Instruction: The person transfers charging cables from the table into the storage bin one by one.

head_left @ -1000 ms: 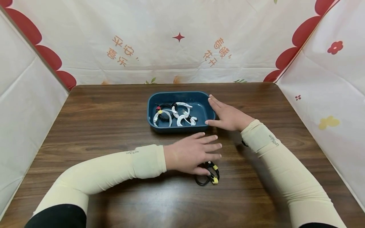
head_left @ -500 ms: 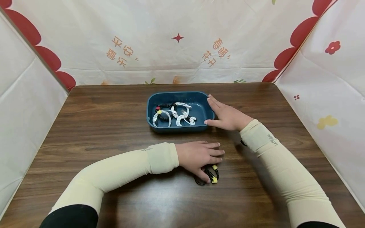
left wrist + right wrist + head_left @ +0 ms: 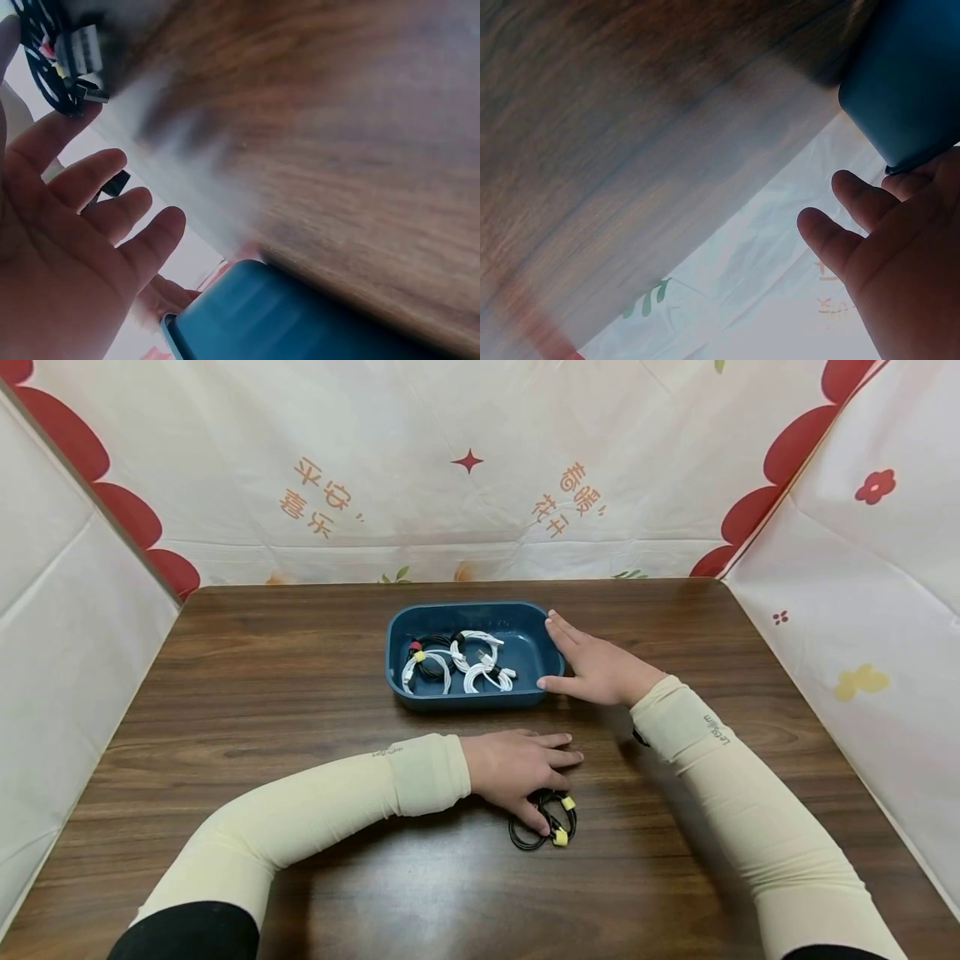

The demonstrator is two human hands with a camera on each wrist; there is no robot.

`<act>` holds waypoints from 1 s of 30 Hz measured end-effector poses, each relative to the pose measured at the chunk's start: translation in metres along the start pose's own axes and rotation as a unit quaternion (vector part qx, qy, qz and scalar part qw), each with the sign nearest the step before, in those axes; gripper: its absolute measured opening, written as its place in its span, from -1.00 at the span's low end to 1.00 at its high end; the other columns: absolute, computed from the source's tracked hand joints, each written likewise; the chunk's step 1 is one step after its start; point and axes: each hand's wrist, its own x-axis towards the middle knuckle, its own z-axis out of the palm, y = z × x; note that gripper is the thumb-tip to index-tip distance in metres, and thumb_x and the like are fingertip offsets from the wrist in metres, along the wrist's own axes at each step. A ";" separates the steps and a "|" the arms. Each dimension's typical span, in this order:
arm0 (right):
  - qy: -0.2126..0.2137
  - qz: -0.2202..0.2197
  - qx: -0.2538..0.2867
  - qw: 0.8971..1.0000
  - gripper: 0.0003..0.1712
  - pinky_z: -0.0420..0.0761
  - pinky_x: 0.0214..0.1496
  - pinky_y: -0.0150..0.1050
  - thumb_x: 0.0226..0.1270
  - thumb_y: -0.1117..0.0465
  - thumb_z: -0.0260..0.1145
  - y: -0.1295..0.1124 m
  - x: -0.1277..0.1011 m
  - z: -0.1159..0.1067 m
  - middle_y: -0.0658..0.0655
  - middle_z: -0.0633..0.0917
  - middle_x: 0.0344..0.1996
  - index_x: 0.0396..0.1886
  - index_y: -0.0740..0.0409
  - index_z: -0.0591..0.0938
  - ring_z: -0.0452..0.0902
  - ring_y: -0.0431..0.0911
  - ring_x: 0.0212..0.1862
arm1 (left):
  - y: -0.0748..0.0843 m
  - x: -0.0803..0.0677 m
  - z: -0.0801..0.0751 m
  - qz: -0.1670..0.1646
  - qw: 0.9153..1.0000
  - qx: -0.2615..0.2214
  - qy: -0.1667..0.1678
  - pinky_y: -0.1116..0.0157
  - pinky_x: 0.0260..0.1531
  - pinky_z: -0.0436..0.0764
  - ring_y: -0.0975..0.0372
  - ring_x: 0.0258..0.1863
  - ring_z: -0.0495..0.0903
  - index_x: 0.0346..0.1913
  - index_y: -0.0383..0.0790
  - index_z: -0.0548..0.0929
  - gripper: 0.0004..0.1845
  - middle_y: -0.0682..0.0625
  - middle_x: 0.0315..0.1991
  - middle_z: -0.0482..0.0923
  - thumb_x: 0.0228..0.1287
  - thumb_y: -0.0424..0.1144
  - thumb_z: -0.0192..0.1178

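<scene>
A black coiled cable (image 3: 543, 828) with yellow ties lies on the wooden table (image 3: 300, 693) in front of me. My left hand (image 3: 553, 789) is lowered over it, thumb on the coil and fingers stretched out flat. In the left wrist view the cable (image 3: 60, 60) sits against my index fingertip (image 3: 86, 120). A blue tray (image 3: 465, 607) holds white coiled cables (image 3: 480, 664) and a black one (image 3: 426, 662). My right hand (image 3: 567, 652) rests flat against the tray's right wall, fingers straight. The right wrist view shows the tray's (image 3: 907, 82) corner by those fingers (image 3: 855, 202).
Cream cloth screens with red shapes (image 3: 465, 460) stand behind and to both sides of the table. The table's left half and near edge show bare wood. Both arms wear cream sleeves (image 3: 315, 802).
My left hand has dropped from hovering above the black cable onto it and drawn slightly back toward me. The right hand and the tray have stayed where they were.
</scene>
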 end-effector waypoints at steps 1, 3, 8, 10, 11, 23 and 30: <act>-0.001 0.001 0.001 1.000 0.17 0.18 0.45 0.06 0.38 -0.47 -0.02 0.000 0.000 0.000 0.19 -0.22 0.59 0.60 0.23 -0.17 -0.10 0.11 0.55 | 0.000 0.000 0.000 0.003 1.000 0.003 0.002 0.09 0.43 0.13 0.09 0.56 -0.09 0.39 0.11 0.49 -0.27 0.04 0.56 0.05 0.25 0.39 0.13; -0.003 0.002 0.003 1.000 0.18 0.18 0.45 0.06 0.37 -0.47 -0.02 0.000 -0.001 0.000 0.19 -0.23 0.59 0.60 0.23 -0.17 -0.11 0.11 0.56 | 0.001 0.000 -0.001 0.009 1.000 0.008 0.005 0.13 0.44 0.12 0.09 0.55 -0.07 0.38 0.11 0.50 -0.27 0.04 0.56 0.07 0.24 0.38 0.15; -0.003 0.003 0.009 1.000 0.17 0.18 0.45 0.07 0.38 -0.46 -0.01 0.000 -0.002 0.000 0.19 -0.23 0.59 0.60 0.23 -0.18 -0.11 0.12 0.55 | 0.002 0.000 -0.001 0.019 1.000 0.013 0.008 0.14 0.43 0.15 0.08 0.55 -0.04 0.34 0.14 0.54 -0.33 0.02 0.55 0.09 0.25 0.36 0.17; -0.002 0.003 0.010 1.000 0.17 0.18 0.45 0.08 0.38 -0.46 -0.01 0.000 -0.002 0.000 0.19 -0.23 0.59 0.60 0.23 -0.18 -0.11 0.12 0.55 | 0.002 0.001 0.000 0.018 1.000 0.009 0.004 0.12 0.42 0.17 0.08 0.55 -0.05 0.33 0.14 0.55 -0.35 0.02 0.55 0.09 0.26 0.35 0.17; -0.001 0.003 0.009 1.000 0.17 0.18 0.45 0.08 0.38 -0.47 -0.01 0.000 -0.002 0.000 0.19 -0.22 0.59 0.60 0.23 -0.18 -0.10 0.12 0.55 | 0.003 0.001 0.000 0.016 1.000 0.007 0.002 0.12 0.42 0.17 0.08 0.55 -0.05 0.33 0.14 0.55 -0.35 0.02 0.55 0.09 0.26 0.34 0.18; 0.008 0.006 -0.024 1.000 0.16 -0.05 0.47 0.24 0.37 -0.47 -0.01 -0.002 0.000 0.000 0.20 -0.15 0.59 0.60 0.25 -0.11 -0.27 0.09 0.58 | 0.005 -0.001 -0.003 0.005 1.000 0.008 -0.009 0.07 0.45 0.08 0.18 0.56 -0.10 0.29 0.01 0.58 -0.33 0.10 0.53 0.12 0.27 0.34 0.17; 0.016 0.010 -0.053 0.998 0.18 -0.15 0.48 0.24 0.35 -0.51 -0.05 -0.001 0.001 0.002 0.21 -0.13 0.59 0.60 0.24 -0.09 -0.33 0.06 0.58 | 0.006 -0.006 -0.005 0.007 1.000 0.018 0.004 0.06 0.45 0.08 0.19 0.55 -0.09 0.31 0.02 0.56 -0.32 0.09 0.52 0.15 0.27 0.35 0.16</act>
